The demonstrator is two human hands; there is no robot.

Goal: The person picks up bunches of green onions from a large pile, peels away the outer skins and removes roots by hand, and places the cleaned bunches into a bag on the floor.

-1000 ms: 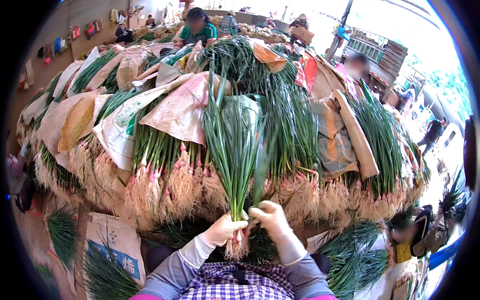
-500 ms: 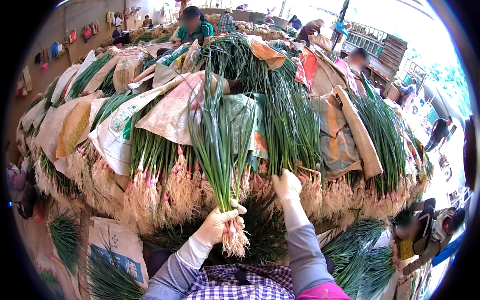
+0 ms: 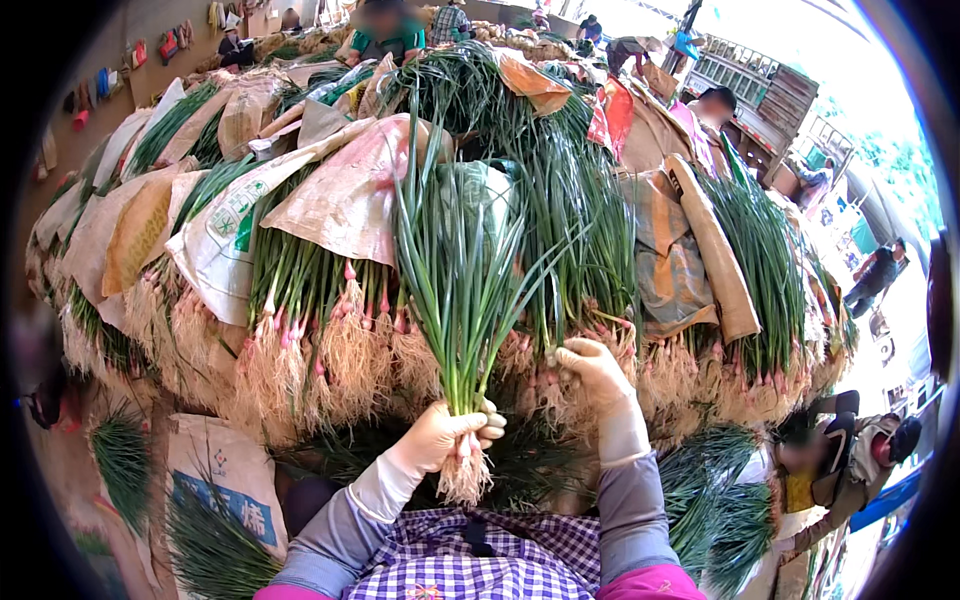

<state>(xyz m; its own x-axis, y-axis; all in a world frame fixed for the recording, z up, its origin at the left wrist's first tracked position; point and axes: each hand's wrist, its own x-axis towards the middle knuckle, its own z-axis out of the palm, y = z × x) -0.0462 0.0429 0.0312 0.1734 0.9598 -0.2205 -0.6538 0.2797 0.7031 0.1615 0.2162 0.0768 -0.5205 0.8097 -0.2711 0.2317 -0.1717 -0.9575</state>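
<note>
My left hand (image 3: 440, 437), in a pale glove, is closed round the lower stalks of a bunch of spring onions (image 3: 462, 335). Their long green leaves fan upward, and pink bulbs with tan roots hang below my fist. Farther right, my gloved right hand (image 3: 598, 375) pinches at the lower end of a spring onion stalk (image 3: 545, 315) on the front of the heap; the fingertips partly cover it. Behind both hands rises a large heap of spring onions (image 3: 330, 340), bulbs and stringy roots facing me.
Sacking (image 3: 340, 210) and a white sack (image 3: 215, 240) drape the heap. Loose spring onions (image 3: 215, 550) lie at lower left on a printed sack (image 3: 225, 470), and more greens (image 3: 715, 490) lie at lower right. Several people work around the heap; a truck (image 3: 750, 95) stands behind at right.
My right hand has shifted slightly right and turned, its fingertips staying by the heap's front. The bunch in my left hand has come slightly lower, and its leaves spread wider.
</note>
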